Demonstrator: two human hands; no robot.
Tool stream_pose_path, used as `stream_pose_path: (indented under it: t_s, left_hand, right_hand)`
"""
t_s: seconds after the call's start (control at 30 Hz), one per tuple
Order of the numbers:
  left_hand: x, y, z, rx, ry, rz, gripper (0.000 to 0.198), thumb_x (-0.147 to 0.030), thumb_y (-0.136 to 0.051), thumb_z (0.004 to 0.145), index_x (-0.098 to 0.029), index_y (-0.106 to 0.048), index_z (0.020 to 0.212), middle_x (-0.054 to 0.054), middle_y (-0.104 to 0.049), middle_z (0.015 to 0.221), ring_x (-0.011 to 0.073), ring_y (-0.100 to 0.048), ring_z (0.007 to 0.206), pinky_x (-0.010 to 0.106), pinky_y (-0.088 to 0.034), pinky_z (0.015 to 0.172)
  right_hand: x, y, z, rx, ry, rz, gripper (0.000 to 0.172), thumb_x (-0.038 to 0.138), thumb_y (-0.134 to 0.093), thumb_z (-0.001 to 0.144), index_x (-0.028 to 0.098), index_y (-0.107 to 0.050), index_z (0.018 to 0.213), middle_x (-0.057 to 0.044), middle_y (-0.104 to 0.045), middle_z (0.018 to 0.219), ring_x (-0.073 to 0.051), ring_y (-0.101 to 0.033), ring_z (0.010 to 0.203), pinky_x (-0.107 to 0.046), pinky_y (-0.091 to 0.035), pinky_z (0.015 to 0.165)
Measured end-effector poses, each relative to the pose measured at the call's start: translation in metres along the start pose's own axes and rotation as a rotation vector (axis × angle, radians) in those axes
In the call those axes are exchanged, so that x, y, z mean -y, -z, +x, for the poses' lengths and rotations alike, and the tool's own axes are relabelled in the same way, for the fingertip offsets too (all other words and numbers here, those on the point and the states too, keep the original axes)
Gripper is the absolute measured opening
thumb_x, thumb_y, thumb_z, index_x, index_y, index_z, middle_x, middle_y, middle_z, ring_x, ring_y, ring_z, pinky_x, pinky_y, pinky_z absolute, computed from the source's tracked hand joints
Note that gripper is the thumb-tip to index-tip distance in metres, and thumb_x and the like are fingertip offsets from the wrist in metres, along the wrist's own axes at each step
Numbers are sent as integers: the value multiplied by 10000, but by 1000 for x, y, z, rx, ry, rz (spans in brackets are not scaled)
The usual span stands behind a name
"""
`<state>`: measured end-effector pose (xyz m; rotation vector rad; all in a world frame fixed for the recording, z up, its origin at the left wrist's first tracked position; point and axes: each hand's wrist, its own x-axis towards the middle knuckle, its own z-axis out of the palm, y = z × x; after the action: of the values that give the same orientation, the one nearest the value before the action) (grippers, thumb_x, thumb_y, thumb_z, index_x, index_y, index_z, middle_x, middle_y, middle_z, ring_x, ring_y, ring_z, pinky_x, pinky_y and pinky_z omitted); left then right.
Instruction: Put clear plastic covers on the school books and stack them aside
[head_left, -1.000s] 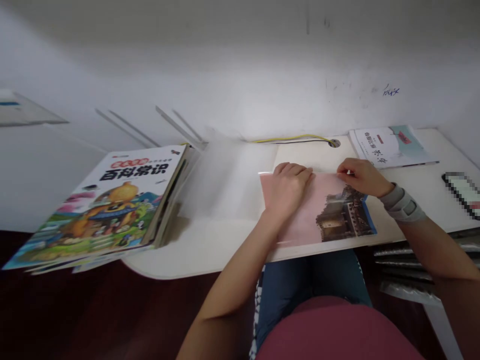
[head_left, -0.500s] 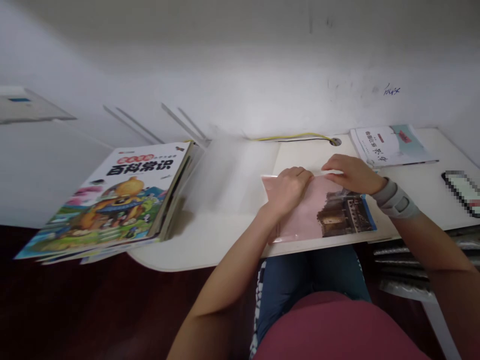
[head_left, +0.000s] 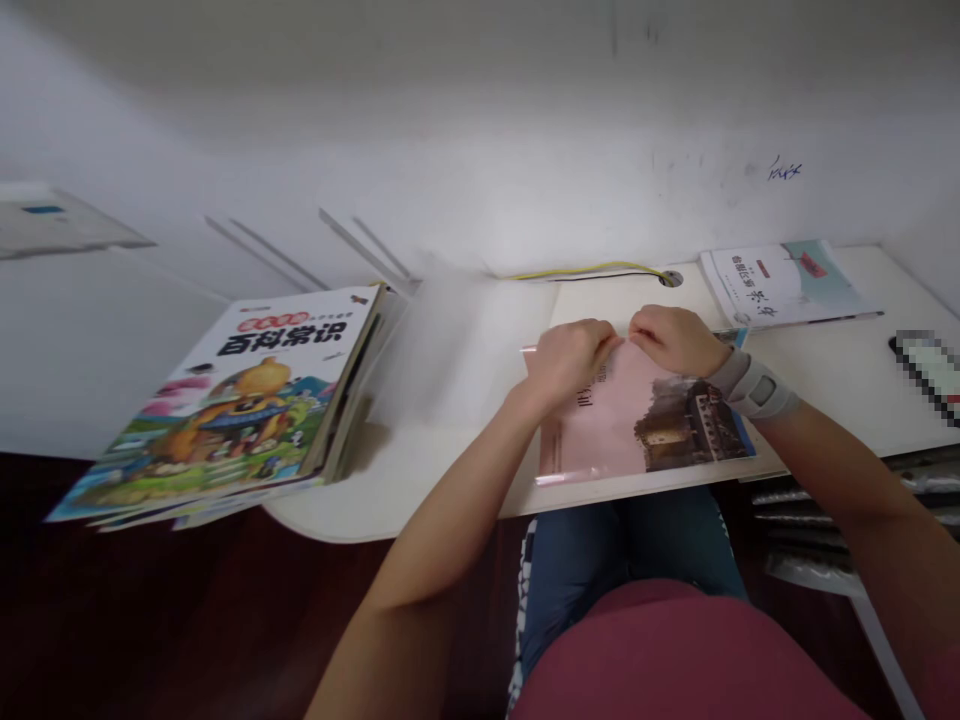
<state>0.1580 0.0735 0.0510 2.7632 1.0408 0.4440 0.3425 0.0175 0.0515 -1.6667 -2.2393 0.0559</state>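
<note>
A pink book point(head_left: 600, 440) with a castle picture lies on the desk in front of me, in a glossy clear plastic book cover point(head_left: 551, 480). At its far edge my left hand point(head_left: 574, 355) is closed, with thumb and fingertips pinching the plastic. Close beside it, my right hand point(head_left: 679, 340) is closed in a pinch on the same edge, a grey band around its wrist. The two sets of fingertips almost meet. The bit of plastic between them is mostly hidden by the fingers.
A stack of magazines point(head_left: 255, 390) overhangs the left end of the white desk point(head_left: 352, 515). Clear plastic sheets point(head_left: 465, 350) lie right of it. Another book point(head_left: 772, 285) and a phone point(head_left: 930, 375) are at the right. A yellow cable point(head_left: 592, 270) runs into a desk hole.
My right hand has moved left along the book's far edge and its fingers have closed. My left hand has shifted slightly away from me and curled, uncovering printed characters on the book.
</note>
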Motion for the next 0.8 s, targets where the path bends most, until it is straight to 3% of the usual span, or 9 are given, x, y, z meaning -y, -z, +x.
stream_pose_path:
  t_s: [0.17, 0.27, 0.4, 0.53, 0.67, 0.8]
  left_hand:
    - [32, 4, 7, 84, 109, -81, 357, -419, -447, 880, -205, -607, 644, 17, -596, 607, 158, -516, 582, 278, -313, 562]
    - [49, -1, 7, 104, 154, -133, 362, -426, -451, 864, -197, -599, 626, 10, -585, 572, 143, -486, 549, 275, -318, 564]
    - [66, -18, 13, 136, 212, -222, 332, -427, -470, 838, -191, -615, 656, 8, -593, 554, 140, -489, 551, 268, -349, 580]
    - [74, -41, 27, 234, 168, -207, 333, -427, -462, 824, -198, -613, 636, 12, -592, 562, 146, -499, 562, 272, -352, 584]
    - [80, -58, 35, 265, 153, -164, 341, -447, -473, 807, -200, -623, 627, 31, -613, 604, 161, -518, 582, 283, -348, 583]
    - [91, -59, 28, 230, 227, -171, 282, -418, -509, 789, -197, -648, 682, 37, -655, 672, 154, -525, 600, 273, -359, 586]
  right_hand:
    - [-17, -10, 12, 14, -49, -8, 198, 239, -452, 866, 179, -618, 776, -61, -655, 834, -173, -528, 743, -284, -297, 631]
    - [-40, -12, 13, 38, -75, -26, 215, 257, -462, 859, 177, -630, 752, -56, -663, 800, -166, -528, 722, -279, -298, 626]
    - [-86, -5, -1, 122, -200, -33, 230, 306, -505, 840, 166, -643, 719, -57, -661, 734, -166, -536, 692, -273, -320, 624]
    - [-117, -5, -19, 202, -335, -69, 249, 332, -521, 837, 147, -668, 760, -78, -682, 786, -174, -565, 728, -270, -352, 640]
    - [-123, -21, -27, 268, -436, -190, 264, 342, -494, 854, 165, -681, 793, -87, -701, 864, -188, -590, 791, -278, -360, 650]
    - [-122, -35, -29, 272, -477, -220, 262, 337, -475, 859, 181, -678, 801, -95, -707, 907, -203, -602, 809, -291, -358, 634]
